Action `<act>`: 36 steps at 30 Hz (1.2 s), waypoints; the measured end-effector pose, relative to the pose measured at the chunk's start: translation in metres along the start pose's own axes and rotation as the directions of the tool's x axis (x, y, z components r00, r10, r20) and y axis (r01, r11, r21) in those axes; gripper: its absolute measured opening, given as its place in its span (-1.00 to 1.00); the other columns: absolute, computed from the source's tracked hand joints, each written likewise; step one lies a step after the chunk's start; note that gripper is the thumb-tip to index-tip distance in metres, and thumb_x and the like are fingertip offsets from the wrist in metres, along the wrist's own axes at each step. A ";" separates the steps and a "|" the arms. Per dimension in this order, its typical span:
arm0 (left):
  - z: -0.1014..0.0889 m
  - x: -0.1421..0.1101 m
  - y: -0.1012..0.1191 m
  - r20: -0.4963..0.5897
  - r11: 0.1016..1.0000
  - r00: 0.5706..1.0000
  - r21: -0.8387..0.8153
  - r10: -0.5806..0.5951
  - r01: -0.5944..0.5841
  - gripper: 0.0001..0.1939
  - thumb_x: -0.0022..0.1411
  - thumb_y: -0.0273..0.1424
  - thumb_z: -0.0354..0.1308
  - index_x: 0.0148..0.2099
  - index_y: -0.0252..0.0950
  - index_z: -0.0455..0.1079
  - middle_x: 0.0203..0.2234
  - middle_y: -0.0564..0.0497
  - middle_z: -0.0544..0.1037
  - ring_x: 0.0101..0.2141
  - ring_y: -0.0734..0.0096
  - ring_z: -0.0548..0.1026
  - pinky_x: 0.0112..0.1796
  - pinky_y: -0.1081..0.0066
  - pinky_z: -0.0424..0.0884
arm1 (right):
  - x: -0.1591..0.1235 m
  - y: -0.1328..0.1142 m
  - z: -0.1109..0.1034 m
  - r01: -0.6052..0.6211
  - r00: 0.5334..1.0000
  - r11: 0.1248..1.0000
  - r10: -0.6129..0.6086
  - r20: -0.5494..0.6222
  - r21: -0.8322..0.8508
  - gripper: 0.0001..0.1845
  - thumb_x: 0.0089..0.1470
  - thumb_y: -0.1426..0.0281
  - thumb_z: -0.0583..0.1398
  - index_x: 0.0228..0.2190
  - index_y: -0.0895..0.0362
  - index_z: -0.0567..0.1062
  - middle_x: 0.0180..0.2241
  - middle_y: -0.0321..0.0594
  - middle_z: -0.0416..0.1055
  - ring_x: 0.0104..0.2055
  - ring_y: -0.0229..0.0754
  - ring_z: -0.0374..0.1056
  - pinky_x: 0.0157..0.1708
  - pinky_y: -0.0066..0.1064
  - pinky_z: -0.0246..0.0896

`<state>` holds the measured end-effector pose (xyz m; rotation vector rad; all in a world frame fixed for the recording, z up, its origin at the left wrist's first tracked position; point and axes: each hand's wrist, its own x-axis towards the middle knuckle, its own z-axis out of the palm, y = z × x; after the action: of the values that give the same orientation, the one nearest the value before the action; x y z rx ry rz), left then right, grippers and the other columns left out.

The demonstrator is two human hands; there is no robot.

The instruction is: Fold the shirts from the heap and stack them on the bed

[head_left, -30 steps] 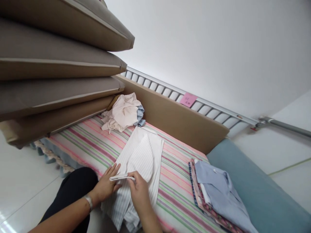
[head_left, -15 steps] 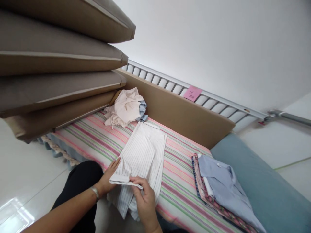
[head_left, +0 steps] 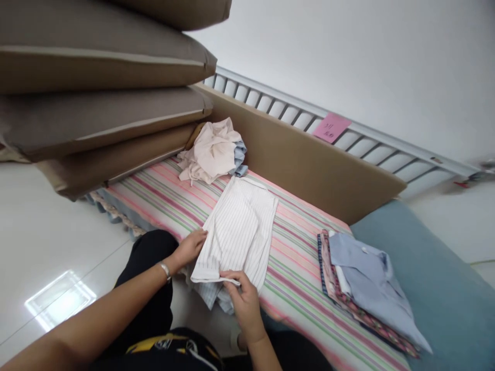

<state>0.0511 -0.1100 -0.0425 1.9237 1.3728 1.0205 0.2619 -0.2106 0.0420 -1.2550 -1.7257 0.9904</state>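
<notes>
And here's the white shirt, thin dark pinstripes running along it, spread lengthwise across the striped sheet! It's narrow, layered on itself, one long panel lying over the rest, soft creases through the middle. The near end has a pale band, drawn out fairly straight, while more striped cloth droops beneath it, over the sheet's near edge.

Bright, slightly soft view, with square glare on the floor.
</notes>
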 end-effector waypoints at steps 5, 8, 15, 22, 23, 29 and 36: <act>-0.014 -0.005 0.007 -0.163 0.939 0.956 -0.287 -0.244 0.190 -0.71 0.17 -0.30 -0.05 -0.21 -0.34 0.43 -0.29 -0.07 0.56 -0.23 0.32 0.48 -0.11 0.34 0.35 | -0.010 0.021 0.010 -0.001 0.996 0.996 0.009 0.083 -0.092 -0.86 0.11 0.34 0.13 -0.31 0.08 0.47 -0.25 -0.24 0.48 -0.15 -0.23 0.35 -0.11 -0.42 0.17; -0.015 -0.015 0.016 -0.131 0.920 0.944 -0.296 -0.304 0.255 -0.71 0.12 -0.23 0.01 -0.27 -0.34 0.40 -0.40 -0.02 0.54 -0.34 0.35 0.46 -0.25 0.40 0.36 | -0.012 0.026 0.018 0.026 0.988 0.984 0.002 0.156 -0.175 -0.89 0.09 0.37 0.14 -0.33 0.07 0.48 -0.28 -0.27 0.48 -0.16 -0.23 0.34 -0.12 -0.42 0.15; -0.003 -0.028 0.022 0.049 0.884 0.884 -0.020 -0.465 0.466 -0.58 0.08 -0.02 0.02 -0.50 -0.30 0.31 -0.61 0.06 0.39 -0.52 0.41 0.34 -0.48 0.44 0.16 | -0.010 0.011 0.024 0.097 0.984 0.978 -0.066 0.166 -0.187 -0.90 0.07 0.44 0.15 -0.34 0.08 0.46 -0.27 -0.28 0.47 -0.14 -0.24 0.32 -0.09 -0.44 0.12; 0.012 -0.034 0.000 0.087 0.876 0.877 0.145 -0.473 0.459 -0.78 0.03 -0.33 0.02 -0.60 -0.27 0.17 -0.67 0.12 0.26 -0.54 0.43 0.29 -0.47 0.44 0.11 | -0.014 0.017 0.036 0.015 0.986 0.972 0.025 0.167 -0.233 -0.86 -0.01 0.50 0.20 -0.35 0.07 0.50 -0.31 -0.31 0.48 -0.18 -0.24 0.34 -0.14 -0.46 0.12; 0.011 -0.035 -0.001 0.084 0.876 0.876 0.149 -0.474 0.460 -0.80 0.04 -0.34 0.01 -0.58 -0.27 0.18 -0.66 0.11 0.27 -0.53 0.42 0.30 -0.47 0.44 0.12 | -0.014 0.017 0.036 0.012 0.982 0.974 0.031 0.185 -0.227 -0.85 -0.01 0.49 0.21 -0.34 0.06 0.50 -0.30 -0.31 0.49 -0.17 -0.24 0.34 -0.13 -0.46 0.12; -0.010 -0.031 0.026 -0.056 0.929 0.941 0.150 -0.335 0.340 -0.83 0.11 -0.35 0.00 -0.22 -0.27 0.28 -0.36 -0.02 0.46 -0.30 0.32 0.44 -0.25 0.40 0.27 | -0.003 0.025 0.003 -0.075 0.996 0.997 0.076 0.042 -0.032 -0.79 0.10 0.29 0.10 -0.29 0.09 0.49 -0.24 -0.22 0.48 -0.14 -0.20 0.37 -0.10 -0.41 0.18; 0.014 -0.011 0.070 0.142 0.988 0.978 0.005 -0.155 0.156 -0.80 0.19 -0.32 -0.08 -0.24 -0.27 0.33 -0.48 0.02 0.45 -0.43 0.35 0.41 -0.35 0.40 0.28 | 0.018 0.078 -0.038 -0.329 0.872 0.903 0.403 -0.279 0.278 -0.53 -0.14 -0.02 0.17 -0.42 0.15 0.41 -0.46 -0.19 0.44 -0.45 -0.18 0.42 -0.42 -0.40 0.28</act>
<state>0.0971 -0.1427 0.0028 1.8156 1.4116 0.7968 0.3206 -0.1715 -0.0108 -1.5342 -1.1042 1.0814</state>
